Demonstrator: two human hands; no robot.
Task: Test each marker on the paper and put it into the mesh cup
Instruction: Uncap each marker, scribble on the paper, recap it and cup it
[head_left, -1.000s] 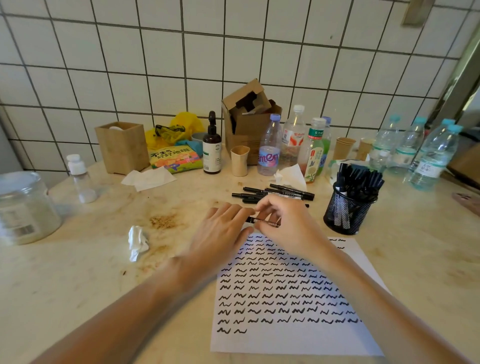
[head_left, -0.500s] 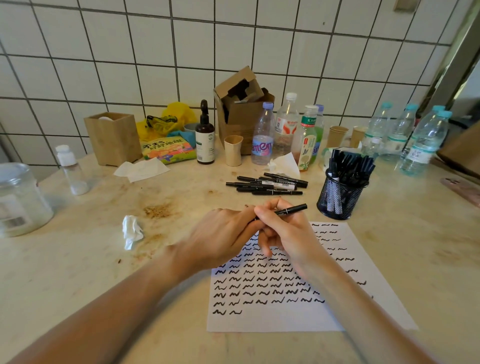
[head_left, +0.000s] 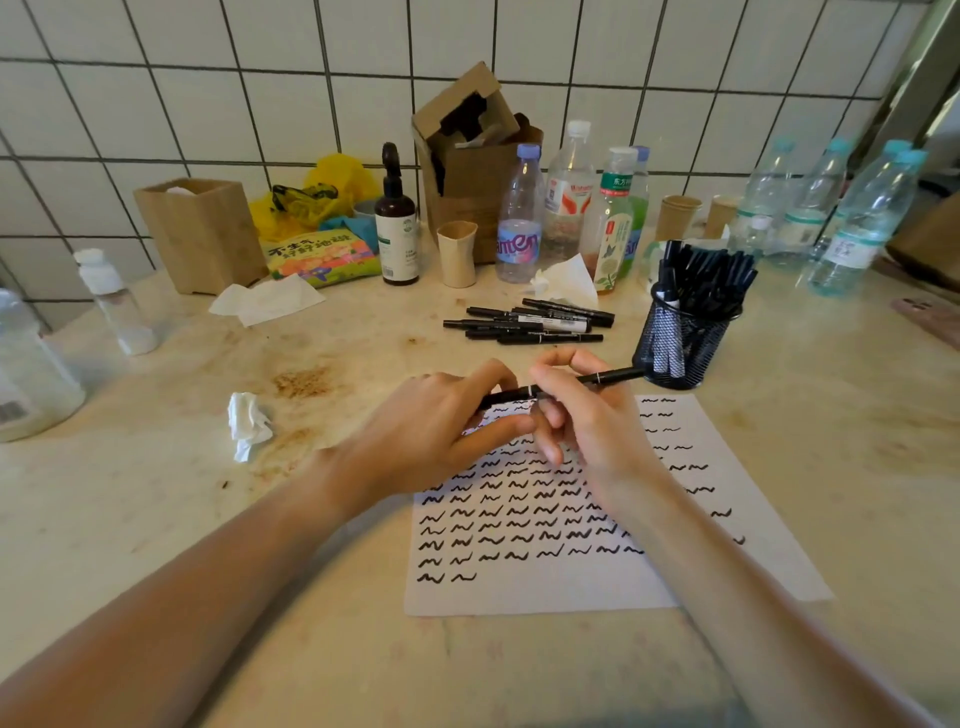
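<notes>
Holding one black marker between them above the top edge of the paper, both hands meet just short of the mesh cup. The left hand curls its fingers round the marker's left end, thumb underneath; the right hand pinches the barrel near its middle, forefinger arched over the top. The marker lies nearly level, its right end pointing at the mesh cup and stopping just beside its lower wall. Whether the cap is on or partly off cannot be told, as the left hand covers that end.

The paper lies on the table just in front of the mesh cup, its upper rows filled with short black squiggles, the bottom strip bare. The mesh cup stands upright and packed with black markers, caps up. To the left of the mesh cup, a loose bunch of markers lies flat on the table, all roughly parallel. Behind the mesh cup and that bunch stand plastic bottles, a dark dropper bottle and an open cardboard box against the tiled wall. Far to the left of the mesh cup, a crumpled tissue sits beside a brown stain
</notes>
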